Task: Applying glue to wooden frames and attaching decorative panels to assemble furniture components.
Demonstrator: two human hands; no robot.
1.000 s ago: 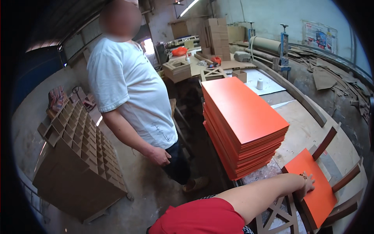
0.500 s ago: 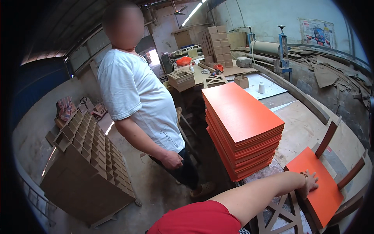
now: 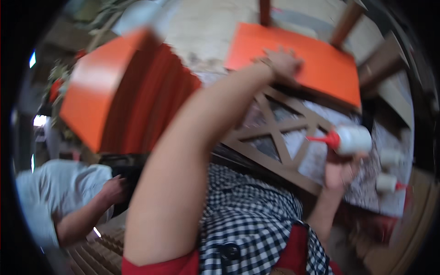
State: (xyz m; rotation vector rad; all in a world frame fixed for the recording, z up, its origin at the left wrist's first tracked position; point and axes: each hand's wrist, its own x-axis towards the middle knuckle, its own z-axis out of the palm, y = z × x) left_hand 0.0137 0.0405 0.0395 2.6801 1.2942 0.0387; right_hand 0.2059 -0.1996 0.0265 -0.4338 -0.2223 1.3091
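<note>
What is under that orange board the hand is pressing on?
The left hand lies flat on the orange board. Its near edge sits over a brown lattice frame. Wooden posts rise behind it. Whatever lies beneath the board's middle is covered.

Your left hand [image 3: 286,62] presses a bright orange panel [image 3: 316,64]; your right hand [image 3: 341,169] grips a white glue bottle [image 3: 353,140] with a red nozzle; brown lattice frame [image 3: 279,133]; black-and-white checked cloth [image 3: 247,220]; orange stack [image 3: 123,87]; co-worker's white shirt [image 3: 55,192].
</note>
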